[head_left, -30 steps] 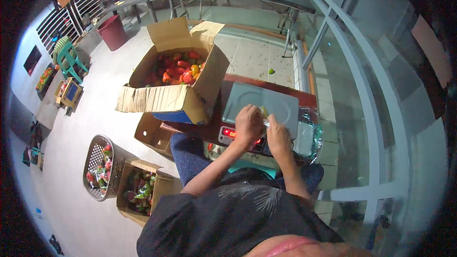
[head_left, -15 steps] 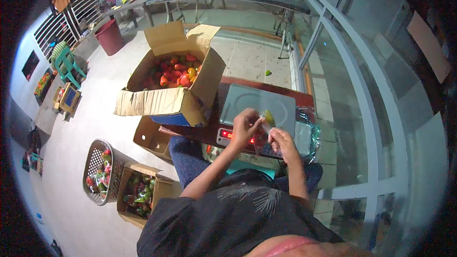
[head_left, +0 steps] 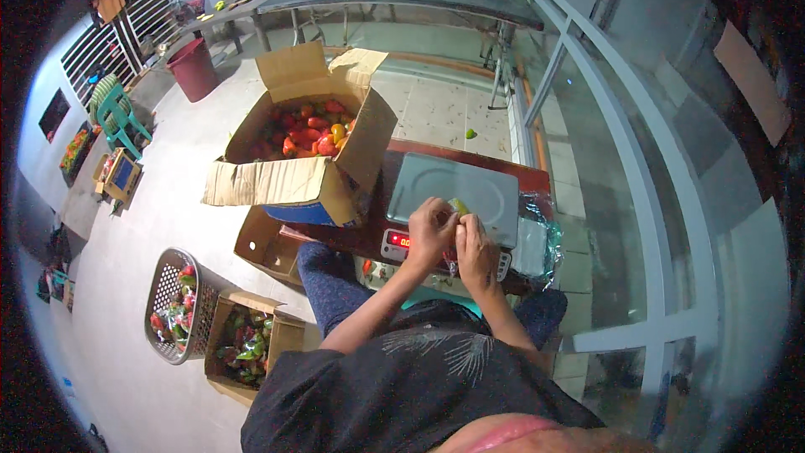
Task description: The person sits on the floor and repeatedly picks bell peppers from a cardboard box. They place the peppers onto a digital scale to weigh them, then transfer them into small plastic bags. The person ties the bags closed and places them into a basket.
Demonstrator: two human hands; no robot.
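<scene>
My left hand [head_left: 430, 231] and my right hand [head_left: 476, 253] are close together over the front of a grey digital scale [head_left: 418, 184]. Both have closed fingers around a small clear plastic bag with a yellow-green pepper [head_left: 458, 206] in it. The pepper pokes out beyond my fingertips, while the rest of the bag is mostly hidden by my hands. Red digits glow on the scale's front, partly covered by my left wrist. To the scale's right lies a stack of clear plastic bags [head_left: 534, 243]. Left of it stands an open cardboard box [head_left: 277, 180] of red and orange peppers [head_left: 310, 130].
The scale rests on a low dark-red table [head_left: 532, 174]. On the floor at my left are a basket [head_left: 204, 306] and a smaller carton [head_left: 289, 334] of bagged peppers, plus another open carton [head_left: 260, 239]. A glass panel with a metal frame [head_left: 671, 201] runs along my right.
My right hand has moved in against my left, closing the gap across the bag. The pepper in the bag has shifted slightly left and sits lower behind my fingers.
</scene>
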